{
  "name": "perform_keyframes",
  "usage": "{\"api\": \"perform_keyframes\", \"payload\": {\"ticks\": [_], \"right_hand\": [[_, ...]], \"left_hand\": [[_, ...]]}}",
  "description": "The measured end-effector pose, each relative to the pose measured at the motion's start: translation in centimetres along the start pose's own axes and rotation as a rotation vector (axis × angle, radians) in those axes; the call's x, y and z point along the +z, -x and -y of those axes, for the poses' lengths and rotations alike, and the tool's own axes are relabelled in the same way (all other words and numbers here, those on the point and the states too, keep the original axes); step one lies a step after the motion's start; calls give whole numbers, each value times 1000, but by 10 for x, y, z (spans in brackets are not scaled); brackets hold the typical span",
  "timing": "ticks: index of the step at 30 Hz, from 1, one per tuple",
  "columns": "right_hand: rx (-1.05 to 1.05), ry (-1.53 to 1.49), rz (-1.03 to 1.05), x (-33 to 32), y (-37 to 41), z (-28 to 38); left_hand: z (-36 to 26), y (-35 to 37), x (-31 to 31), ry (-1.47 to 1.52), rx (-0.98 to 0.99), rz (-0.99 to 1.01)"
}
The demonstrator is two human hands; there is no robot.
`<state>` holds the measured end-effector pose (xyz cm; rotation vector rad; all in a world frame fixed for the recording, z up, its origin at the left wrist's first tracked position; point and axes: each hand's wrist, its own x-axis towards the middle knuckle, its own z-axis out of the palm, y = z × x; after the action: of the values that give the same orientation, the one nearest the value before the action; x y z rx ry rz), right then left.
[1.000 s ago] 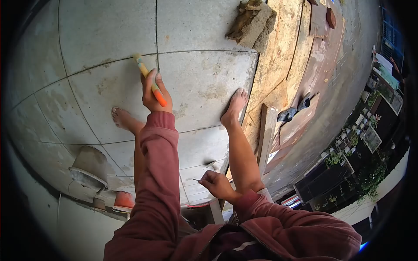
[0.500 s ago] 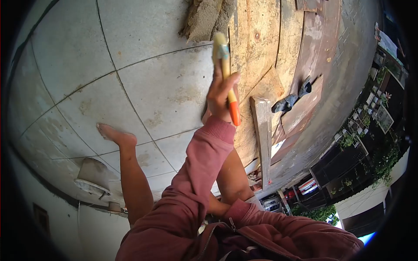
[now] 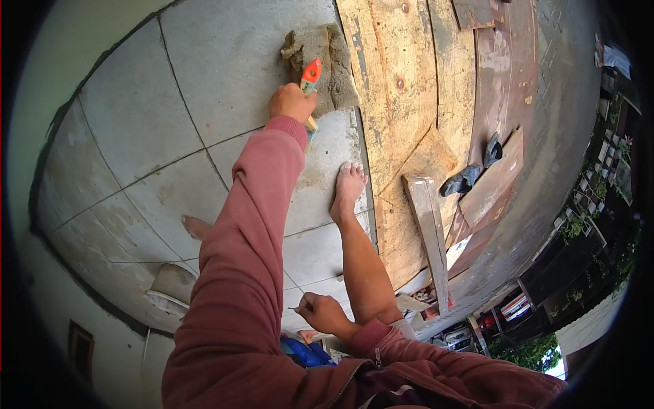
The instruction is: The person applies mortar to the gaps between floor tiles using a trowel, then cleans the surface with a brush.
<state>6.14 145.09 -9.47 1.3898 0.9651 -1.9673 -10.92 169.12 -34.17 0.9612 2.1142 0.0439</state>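
My left hand (image 3: 293,102) is closed around a paintbrush (image 3: 311,73). Its orange handle end points away from me; the lower part emerges under my hand. The brush overlaps a heap of grey-brown wet mortar (image 3: 334,82) on the tiled floor (image 3: 225,75), beside the wooden boards. Close to my body, my right hand (image 3: 325,315) is shut with a thin grey stick-like thing (image 3: 294,309) poking out; I cannot tell what it is. My bare foot (image 3: 349,185) rests on the tiles near the boards' edge.
Light wooden boards (image 3: 402,88) cover the ground on the right. On them lie a long plank (image 3: 428,238) and dark crumpled pieces (image 3: 463,178). A dirty bucket (image 3: 172,286) stands at lower left, something blue (image 3: 306,351) below my arm. Plants (image 3: 579,221) line the far right.
My left hand has moved away from me and left to the mortar, turning the brush so its orange end points away. My right hand has come into view. The camera view has shifted.
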Motion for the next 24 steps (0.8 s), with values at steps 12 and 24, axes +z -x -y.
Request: {"api": "perform_keyframes", "payload": {"ticks": [12, 24], "right_hand": [[31, 17, 40, 10, -5, -1], [24, -12, 23, 19, -6, 2]], "left_hand": [[406, 236, -229, 91, -607, -754], [43, -3, 24, 133, 232, -571]]}}
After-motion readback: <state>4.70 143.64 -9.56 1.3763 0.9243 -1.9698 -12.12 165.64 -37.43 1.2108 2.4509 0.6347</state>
